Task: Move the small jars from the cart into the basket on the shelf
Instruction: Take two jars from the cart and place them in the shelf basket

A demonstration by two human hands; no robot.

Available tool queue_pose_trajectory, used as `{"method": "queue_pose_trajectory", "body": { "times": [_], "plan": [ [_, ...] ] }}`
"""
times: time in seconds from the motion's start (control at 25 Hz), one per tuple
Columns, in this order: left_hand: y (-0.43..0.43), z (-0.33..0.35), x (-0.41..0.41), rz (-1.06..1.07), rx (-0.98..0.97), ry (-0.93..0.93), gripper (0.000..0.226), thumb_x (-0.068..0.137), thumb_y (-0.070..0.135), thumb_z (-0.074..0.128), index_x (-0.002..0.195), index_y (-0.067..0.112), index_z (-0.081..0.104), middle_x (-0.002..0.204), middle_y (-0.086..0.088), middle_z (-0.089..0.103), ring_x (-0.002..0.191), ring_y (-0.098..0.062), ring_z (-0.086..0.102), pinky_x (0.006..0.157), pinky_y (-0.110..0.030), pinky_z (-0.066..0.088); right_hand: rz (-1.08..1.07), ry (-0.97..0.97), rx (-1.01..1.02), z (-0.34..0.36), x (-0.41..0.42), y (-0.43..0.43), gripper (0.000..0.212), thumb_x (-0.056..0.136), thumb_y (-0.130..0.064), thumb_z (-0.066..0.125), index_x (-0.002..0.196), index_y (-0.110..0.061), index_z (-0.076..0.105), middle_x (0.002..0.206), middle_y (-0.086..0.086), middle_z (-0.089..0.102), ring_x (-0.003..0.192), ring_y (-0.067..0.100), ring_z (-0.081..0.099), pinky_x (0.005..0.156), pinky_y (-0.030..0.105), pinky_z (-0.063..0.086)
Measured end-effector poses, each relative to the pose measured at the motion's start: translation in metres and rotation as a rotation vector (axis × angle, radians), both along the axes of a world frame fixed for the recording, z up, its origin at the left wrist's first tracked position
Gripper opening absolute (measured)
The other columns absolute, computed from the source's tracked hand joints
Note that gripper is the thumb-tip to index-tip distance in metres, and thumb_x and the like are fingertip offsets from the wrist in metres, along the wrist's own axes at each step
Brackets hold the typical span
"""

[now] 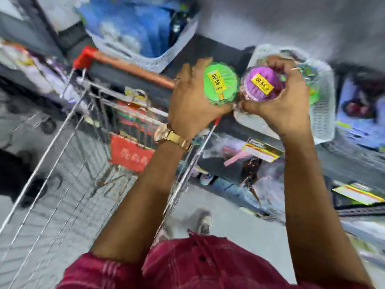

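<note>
My left hand point(191, 97) grips a small jar with a green lid point(221, 84) and a yellow price sticker. My right hand point(285, 105) grips a small jar with a purple lid point(264, 86), also stickered. Both jars are side by side, held over the near left rim of a white mesh basket point(321, 113) on the shelf. More green-lidded items show inside the basket beyond my right fingers. The wire cart point(87, 126) stands at the left below my left arm. The picture is blurred by motion.
A second pale basket point(145, 57) with blue packets sits on the shelf farther left, behind the cart's red-tipped handle point(129, 67). Lower shelves at the right carry packaged goods and yellow price tags point(358, 195). The cart holds colourful items near its red child-seat flap point(130, 155).
</note>
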State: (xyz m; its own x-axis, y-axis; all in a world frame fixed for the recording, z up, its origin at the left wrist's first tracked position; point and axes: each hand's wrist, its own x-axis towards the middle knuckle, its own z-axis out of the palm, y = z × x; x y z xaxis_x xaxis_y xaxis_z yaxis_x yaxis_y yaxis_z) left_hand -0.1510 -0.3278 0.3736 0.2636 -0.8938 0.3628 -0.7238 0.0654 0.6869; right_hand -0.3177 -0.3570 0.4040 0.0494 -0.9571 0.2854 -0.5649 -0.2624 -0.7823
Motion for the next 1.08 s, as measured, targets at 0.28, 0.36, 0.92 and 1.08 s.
{"method": "queue_pose_trajectory", "body": {
  "times": [0.28, 0.36, 0.92, 1.08],
  "plan": [
    [-0.094, 0.002, -0.098, -0.252, 0.191, -0.113, 0.084, 0.054, 0.041, 0.088, 0.125, 0.014, 0.051, 0.121, -0.012, 0.062, 0.112, -0.033, 0.060, 0.090, -0.039, 0.052, -0.275, 0.024, 0.076, -0.021, -0.097, -0.047, 0.087, 0.048, -0.019, 0.092, 0.125, -0.012, 0.053, 0.121, 0.016, 0.066, 0.113, 0.034, 0.062, 0.099, 0.049, 0.049],
    [-0.107, -0.009, -0.111, -0.283, 0.240, -0.116, 0.084, 0.054, 0.039, 0.089, 0.124, 0.014, 0.051, 0.120, -0.012, 0.064, 0.109, -0.032, 0.062, 0.089, -0.038, 0.054, -0.309, 0.084, 0.135, -0.035, -0.108, -0.055, 0.089, 0.051, -0.022, 0.092, 0.130, -0.015, 0.051, 0.122, 0.014, 0.067, 0.115, 0.033, 0.062, 0.099, 0.046, 0.050],
    [-0.124, -0.066, -0.135, -0.309, 0.492, -0.168, 0.095, 0.054, 0.044, 0.090, 0.133, 0.023, 0.041, 0.114, -0.006, 0.062, 0.101, -0.026, 0.065, 0.087, -0.035, 0.056, -0.262, 0.310, 0.370, -0.092, -0.133, -0.067, 0.094, 0.065, -0.038, 0.083, 0.141, -0.016, 0.035, 0.139, 0.007, 0.050, 0.130, 0.035, 0.044, 0.109, 0.044, 0.038],
    [-0.111, -0.055, -0.138, -0.279, 0.412, -0.135, 0.097, 0.056, 0.044, 0.088, 0.137, 0.021, 0.040, 0.130, -0.012, 0.047, 0.117, -0.033, 0.056, 0.100, -0.039, 0.050, -0.224, 0.329, 0.347, -0.081, -0.130, -0.057, 0.098, 0.065, -0.037, 0.083, 0.145, -0.020, 0.031, 0.144, 0.007, 0.046, 0.134, 0.036, 0.036, 0.108, 0.041, 0.037]
  ]
}}
